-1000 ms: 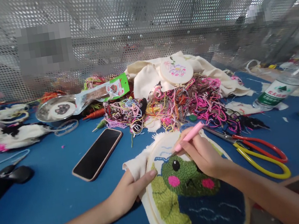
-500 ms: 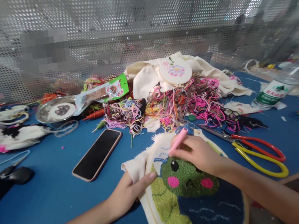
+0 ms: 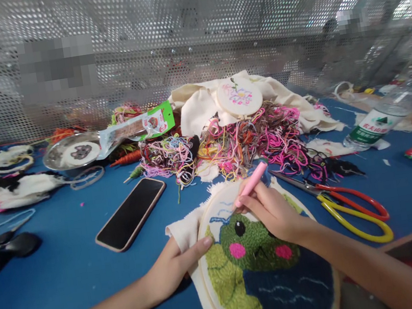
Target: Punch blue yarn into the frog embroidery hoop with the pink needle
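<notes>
Right hand: fingers gripping a smooth pink cylindrical tool, tilted over the upper part of a round, pale-rimmed embroidery hoop — nubbly green yarn inside. Left hand: holding the left edge — thumb uppermost, other fingers hidden.

My pink tool showing smooth plastic, my embroidery bulging with rough matt yarn on cloth, phone screen looking glossy, bowl gleaming in polished metal, panel showing perforated metal, desk looking matt
</notes>
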The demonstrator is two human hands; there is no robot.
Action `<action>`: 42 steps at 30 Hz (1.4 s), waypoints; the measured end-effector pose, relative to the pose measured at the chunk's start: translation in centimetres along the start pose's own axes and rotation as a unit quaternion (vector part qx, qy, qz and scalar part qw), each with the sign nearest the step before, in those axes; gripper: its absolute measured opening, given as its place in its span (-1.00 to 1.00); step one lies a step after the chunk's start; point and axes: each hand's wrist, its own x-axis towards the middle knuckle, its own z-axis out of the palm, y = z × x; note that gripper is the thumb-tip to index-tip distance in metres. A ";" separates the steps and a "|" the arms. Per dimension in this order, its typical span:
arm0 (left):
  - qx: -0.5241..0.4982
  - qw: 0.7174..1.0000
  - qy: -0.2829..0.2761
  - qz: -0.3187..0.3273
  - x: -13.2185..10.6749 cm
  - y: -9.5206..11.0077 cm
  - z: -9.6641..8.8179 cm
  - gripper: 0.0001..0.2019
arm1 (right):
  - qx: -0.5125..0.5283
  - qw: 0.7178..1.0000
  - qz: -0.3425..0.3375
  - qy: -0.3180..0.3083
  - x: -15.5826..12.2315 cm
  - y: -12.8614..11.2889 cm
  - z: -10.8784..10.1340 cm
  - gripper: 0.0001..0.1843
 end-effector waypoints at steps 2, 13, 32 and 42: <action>-0.002 1.000 0.002 0.001 0.0 0.0 0.0 -0.48 | -0.007 1.000 -0.002 0.001 0.0 0.0 0.0 -0.83; 0.003 1.000 0.004 0.009 0.0 0.1 0.0 -0.49 | -0.003 1.000 -0.018 0.000 0.0 0.3 0.2 -0.81; 0.068 0.991 0.006 0.115 0.0 -0.6 -0.6 -0.59 | -0.320 0.910 -0.263 -0.026 -0.2 -0.3 1.9 -0.73; 0.030 0.999 0.000 0.044 -0.1 -0.1 -0.1 -0.58 | -0.144 0.988 -0.054 -0.026 0.0 0.4 0.2 -0.81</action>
